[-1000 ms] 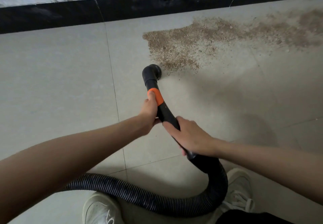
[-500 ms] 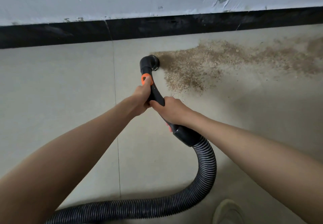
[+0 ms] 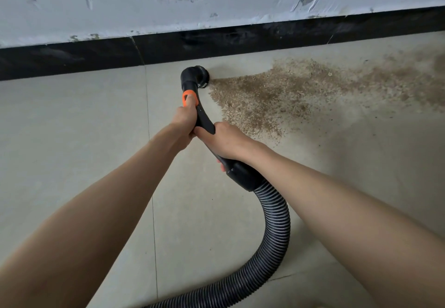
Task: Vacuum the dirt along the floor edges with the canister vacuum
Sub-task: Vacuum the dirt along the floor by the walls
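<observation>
Your L hand [image 3: 183, 120] & R hand [image 3: 226, 141] both wrapped tight round vac handle [image 3: 204, 121], nozzle [image 3: 196, 75] at dirt [image 3: 277, 93] edge nr skirting [image 3: 240, 40]

Both hands, left hand [image 3: 184, 118] and right hand [image 3: 226, 140], grip the black wand [image 3: 204, 122]; its nozzle [image 3: 197, 75] touches the dirt [image 3: 277, 96] just beside the baseboard [image 3: 96, 53].

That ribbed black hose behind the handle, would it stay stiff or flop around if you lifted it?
Probably floppy: the ribbed hose already curves in a loose loop across the floor. Its corrugated wall suggests it bends easily yet resists kinking. It likely drags along behind the handle.
</observation>
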A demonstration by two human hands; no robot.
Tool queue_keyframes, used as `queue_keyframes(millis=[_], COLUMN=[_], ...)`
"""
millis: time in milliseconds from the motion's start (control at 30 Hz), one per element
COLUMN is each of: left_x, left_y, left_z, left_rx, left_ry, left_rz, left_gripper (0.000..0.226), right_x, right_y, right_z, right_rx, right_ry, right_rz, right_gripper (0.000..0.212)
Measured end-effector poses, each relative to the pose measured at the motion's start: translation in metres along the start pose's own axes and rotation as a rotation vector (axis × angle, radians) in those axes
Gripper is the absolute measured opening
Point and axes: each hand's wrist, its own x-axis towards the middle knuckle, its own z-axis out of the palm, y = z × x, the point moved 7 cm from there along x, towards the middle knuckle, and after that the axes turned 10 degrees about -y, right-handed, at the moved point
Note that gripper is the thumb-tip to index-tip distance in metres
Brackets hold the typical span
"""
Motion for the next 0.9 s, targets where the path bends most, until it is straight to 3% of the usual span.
queue_keyframes(millis=[500,700,900], left_x=[0.011,0.012,0.016], left_y=[0.000,0.007,0.008], left_z=[0.037,0.083,0.126], left_rx=[-0.042,-0.155,-0.145], left_ry=[-0.100,-0.342,-0.409], left_rz=[0.008,-0.086,-0.093], left_gripper=[0.042,0.029,0.035], right_x=[-0.012,-0.022,-0.032], right_y=[0.026,0.055,0.084], right_z=[-0.019,-0.044,-0.062], right_rx=[0.040,0.041,0.050], right_ry=[0.071,0.102,0.115], right_rz=[0.026,0.044,0.090], right_gripper=[0.045,0.045,0.044])
